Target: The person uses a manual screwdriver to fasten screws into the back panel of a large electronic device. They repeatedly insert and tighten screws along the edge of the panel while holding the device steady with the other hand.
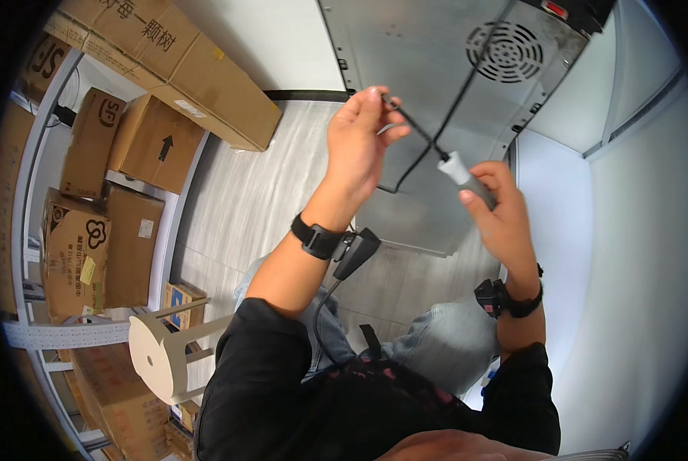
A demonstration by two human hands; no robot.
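Note:
My right hand (pixel 504 215) is wrapped around the grey and white handle of a screwdriver (pixel 458 167). Its dark shaft points up and to the left. At the shaft's far end, my left hand (pixel 359 146) pinches the tip between thumb and fingers; whether a small bit is there is too small to tell. Beyond both hands stands a metal cabinet (pixel 413 65) with a round slotted vent (pixel 505 52). A black cable (pixel 467 91) hangs down in front of it, passes behind the screwdriver shaft and bends left near my left wrist.
On the left, a shelf rack (pixel 28 230) holds several cardboard boxes (pixel 133 246). A tall carton (pixel 225 96) stands at the back left. Near my left elbow is a cream stool (pixel 156 357). A white panel wall (pixel 628 253) runs along the right side. My wrists wear black straps with small devices.

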